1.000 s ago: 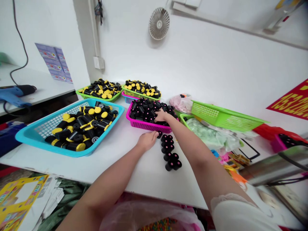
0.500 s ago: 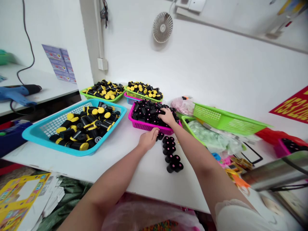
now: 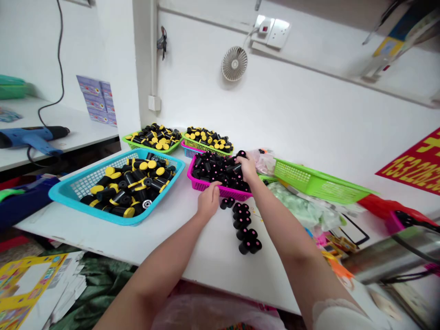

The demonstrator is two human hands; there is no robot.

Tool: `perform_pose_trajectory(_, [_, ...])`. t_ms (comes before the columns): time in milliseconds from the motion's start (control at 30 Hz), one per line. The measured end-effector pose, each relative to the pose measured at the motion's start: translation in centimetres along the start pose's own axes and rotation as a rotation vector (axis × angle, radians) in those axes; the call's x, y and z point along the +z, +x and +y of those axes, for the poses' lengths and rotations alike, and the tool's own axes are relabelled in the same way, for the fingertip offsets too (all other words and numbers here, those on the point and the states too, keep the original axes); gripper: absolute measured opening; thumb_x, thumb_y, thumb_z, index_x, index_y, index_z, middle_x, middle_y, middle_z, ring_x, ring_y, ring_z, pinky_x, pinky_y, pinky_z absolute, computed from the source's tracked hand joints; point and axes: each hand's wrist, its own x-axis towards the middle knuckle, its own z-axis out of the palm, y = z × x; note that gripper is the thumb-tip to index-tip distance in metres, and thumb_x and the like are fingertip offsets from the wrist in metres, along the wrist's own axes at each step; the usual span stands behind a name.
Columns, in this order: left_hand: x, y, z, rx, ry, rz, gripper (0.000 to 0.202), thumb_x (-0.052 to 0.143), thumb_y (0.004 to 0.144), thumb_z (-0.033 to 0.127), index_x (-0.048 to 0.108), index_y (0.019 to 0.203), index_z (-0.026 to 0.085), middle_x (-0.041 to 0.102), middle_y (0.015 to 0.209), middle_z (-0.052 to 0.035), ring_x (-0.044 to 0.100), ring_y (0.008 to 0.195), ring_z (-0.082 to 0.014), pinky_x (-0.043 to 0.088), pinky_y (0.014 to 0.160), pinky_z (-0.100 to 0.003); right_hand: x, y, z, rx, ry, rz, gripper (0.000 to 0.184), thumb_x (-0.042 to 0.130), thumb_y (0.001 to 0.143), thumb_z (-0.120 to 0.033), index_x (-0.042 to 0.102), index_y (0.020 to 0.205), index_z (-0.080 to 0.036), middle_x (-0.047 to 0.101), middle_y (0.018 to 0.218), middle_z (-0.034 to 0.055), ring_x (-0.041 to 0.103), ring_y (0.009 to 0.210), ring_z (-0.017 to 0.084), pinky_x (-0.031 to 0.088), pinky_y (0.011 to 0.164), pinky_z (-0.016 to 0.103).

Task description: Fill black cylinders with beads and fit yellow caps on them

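Observation:
A magenta plastic basket (image 3: 202, 185) is heaped with black cylinder pieces (image 3: 213, 167) that have small pink dots on their ends. My left hand (image 3: 208, 200) is closed at the basket's front rim, thumb on top. Over the basket's right side, my right hand (image 3: 249, 168) is closed around a black cylinder piece (image 3: 241, 155); its fingertips are partly hidden. On the white table (image 3: 206, 250), several more of these pieces (image 3: 242, 214) stand upright in a short column between my forearms, their pink dots upward.
A blue basket (image 3: 87, 215) of black-and-yellow pieces stands left. Behind it are two green baskets (image 3: 173, 147) (image 3: 206, 153) of similar pieces. To the right are a green basket (image 3: 309, 181), green plastic bags (image 3: 292, 201) and a metal cylinder (image 3: 374, 252). A fan (image 3: 234, 64) hangs on the wall.
My right hand has risen from among the pieces and now grips a black cylinder above the heap. My left hand stays at the basket's rim. The camera has tilted up slightly.

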Motion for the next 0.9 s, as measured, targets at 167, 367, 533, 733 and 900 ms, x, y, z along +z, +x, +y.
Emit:
perform_pose_trajectory(167, [-1.7,-0.2,-0.9,0.006,0.019,0.327,0.038,0.021,0.099,0.029,0.055,0.112,0.018,0.06,0.12,-0.0166,0.05,0.123,-0.0264,0.034,0.108,-0.048,4.1,-5.3,-3.6,-0.031,0.124,-0.209,0.039,0.05,0.066,-0.032,0.062,0.1,-0.019,0.061,0.075,-0.001,0.056,0.07,0.017,0.048,0.066,0.028])
perform_pose_trajectory(367, [-4.3,0.6,-3.0,0.118,0.039,0.354,0.033,0.03,0.095,0.031,0.059,0.107,0.02,0.058,0.116,-0.0136,0.053,0.116,-0.0262,0.039,0.104,-0.045,8.7,-9.5,-3.1,-0.063,0.184,-0.417,0.03,0.052,0.064,-0.024,0.066,0.091,-0.021,0.065,0.095,0.0008,0.06,0.094,0.02,0.048,0.088,0.032])
perform_pose_trajectory(533, [-5.1,1.2,-4.9,0.256,0.009,0.245,0.038,0.03,0.091,0.033,0.057,0.112,0.016,0.053,0.115,-0.0152,0.054,0.113,-0.025,0.045,0.101,-0.042,9.3,-10.2,-1.9,-0.088,0.186,-0.355,0.032,0.055,0.066,-0.019,0.064,0.096,-0.022,0.056,0.114,0.0046,0.052,0.117,0.021,0.035,0.111,0.035])
perform_pose_trajectory(733, [-5.7,0.7,-5.5,0.307,0.027,0.075,0.034,0.034,0.09,0.032,0.056,0.112,0.018,0.049,0.124,-0.0151,0.055,0.115,-0.0247,0.048,0.097,-0.043,10.8,-13.4,-0.7,-0.088,0.22,-0.164,0.033,0.046,0.075,-0.016,0.055,0.105,-0.025,0.044,0.129,0.0071,0.041,0.131,0.02,0.027,0.118,0.036])
perform_pose_trajectory(900, [-7.1,0.2,-5.7,0.33,0.07,-0.082,0.03,0.04,0.085,0.03,0.058,0.106,0.019,0.049,0.128,-0.016,0.058,0.11,-0.0248,0.051,0.093,-0.043,11.8,-15.2,-0.2,-0.074,0.249,-0.094,0.038,0.044,0.077,-0.014,0.052,0.112,-0.025,0.035,0.139,0.0084,0.035,0.137,0.021,0.024,0.121,0.037])
